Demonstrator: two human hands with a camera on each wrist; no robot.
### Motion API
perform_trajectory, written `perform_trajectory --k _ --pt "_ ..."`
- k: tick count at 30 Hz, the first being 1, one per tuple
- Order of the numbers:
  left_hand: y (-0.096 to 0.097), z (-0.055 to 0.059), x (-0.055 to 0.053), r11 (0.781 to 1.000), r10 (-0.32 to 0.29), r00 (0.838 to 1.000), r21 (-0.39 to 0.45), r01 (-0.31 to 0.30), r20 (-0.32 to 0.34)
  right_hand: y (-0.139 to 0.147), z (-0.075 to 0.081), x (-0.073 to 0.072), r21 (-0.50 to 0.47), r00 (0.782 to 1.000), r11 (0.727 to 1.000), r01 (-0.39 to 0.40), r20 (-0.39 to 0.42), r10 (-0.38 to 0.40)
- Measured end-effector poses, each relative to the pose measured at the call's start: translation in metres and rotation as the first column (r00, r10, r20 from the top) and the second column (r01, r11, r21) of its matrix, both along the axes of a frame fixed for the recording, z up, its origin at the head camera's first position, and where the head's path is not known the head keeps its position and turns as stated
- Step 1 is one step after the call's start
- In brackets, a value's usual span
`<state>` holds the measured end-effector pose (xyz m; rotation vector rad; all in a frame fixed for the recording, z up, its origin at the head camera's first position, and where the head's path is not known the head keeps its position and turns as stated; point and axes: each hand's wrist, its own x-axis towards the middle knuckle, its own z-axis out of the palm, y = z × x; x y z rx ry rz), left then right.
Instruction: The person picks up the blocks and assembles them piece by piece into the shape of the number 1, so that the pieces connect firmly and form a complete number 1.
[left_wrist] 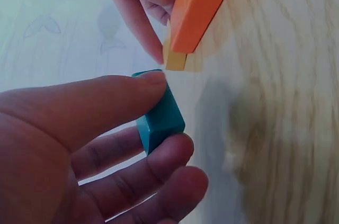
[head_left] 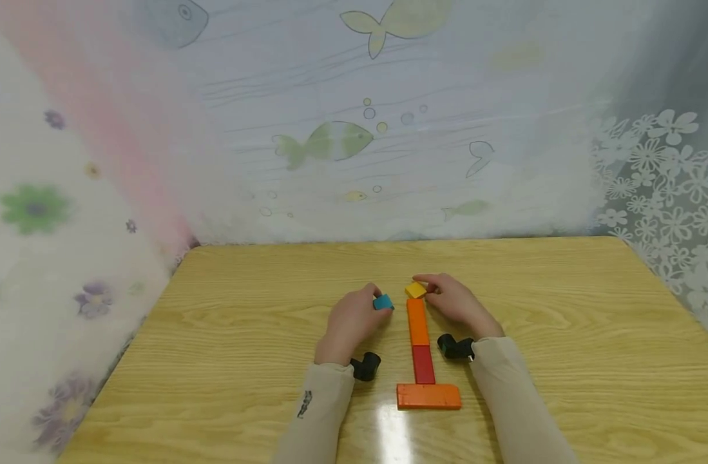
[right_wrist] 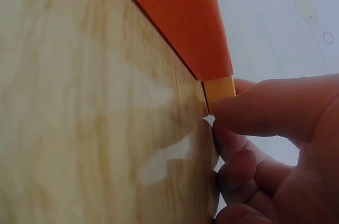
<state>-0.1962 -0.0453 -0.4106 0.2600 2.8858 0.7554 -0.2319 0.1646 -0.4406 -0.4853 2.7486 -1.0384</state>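
Note:
Between thumb and fingers my left hand point(head_left: 355, 317) pinches a small blue block point(head_left: 383, 302), seen close up in the left wrist view as a teal block point(left_wrist: 161, 115). My right hand point(head_left: 453, 299) holds a yellow block point(head_left: 415, 290) by its side, at the far end of an orange block point(head_left: 418, 322). In the right wrist view the thumb lies against the yellow block point(right_wrist: 219, 90), which adjoins the orange one point(right_wrist: 183, 17). A red block point(head_left: 423, 365) continues the column towards me. Across its near end lies a wider orange block point(head_left: 428, 397).
The blocks lie on a wood-grain table point(head_left: 232, 335). Behind it hangs a pale backdrop point(head_left: 417, 180) with fish drawings, and a flowered one point(head_left: 93, 258) stands at the left. Each wrist carries a black camera mount, the left one point(head_left: 366, 367) beside the column.

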Motion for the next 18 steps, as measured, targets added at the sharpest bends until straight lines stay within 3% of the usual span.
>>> perform_trajectory --k 9,18 --pt "0.011 0.0 -0.005 0.996 0.044 0.999 0.073 -0.046 0.031 -0.003 -0.003 -0.002 0.0 1.0 1.0 -0.004 -0.001 0.004" --pt "0.019 0.001 -0.01 0.994 0.068 0.998 0.084 -0.069 0.015 -0.002 -0.001 0.0 -0.003 1.0 1.0 0.03 -0.001 -0.03"
